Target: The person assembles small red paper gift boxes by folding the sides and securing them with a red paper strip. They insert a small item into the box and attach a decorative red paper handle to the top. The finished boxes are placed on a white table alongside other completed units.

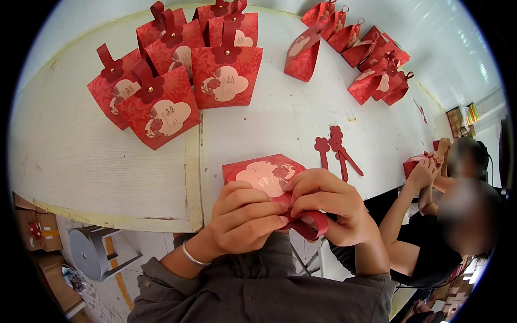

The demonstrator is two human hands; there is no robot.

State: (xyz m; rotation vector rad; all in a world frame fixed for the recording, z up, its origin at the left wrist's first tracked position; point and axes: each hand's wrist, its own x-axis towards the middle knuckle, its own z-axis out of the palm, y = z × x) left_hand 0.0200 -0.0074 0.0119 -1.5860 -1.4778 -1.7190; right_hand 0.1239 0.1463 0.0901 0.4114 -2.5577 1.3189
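Observation:
A red patterned gift box (pixel 264 175) with a pale pink label lies at the table's near edge, its top toward me. My left hand (pixel 245 215) is closed at the box's near end, fingertips pinching there. From the other side my right hand (pixel 328 207) grips the looped dark red strap (pixel 309 225), thumb inside the loop. The fingers hide where strap and box meet. Beyond my right hand lie several loose dark red flower-ended straps (pixel 338 148).
Several finished red gift boxes with strap handles (pixel 226 78) stand at the far left, and more boxes (pixel 371 59) at the far right. Co-workers (pixel 425 177) sit at the right, hands on another box. A grey stool (pixel 89 253) stands below the table's left.

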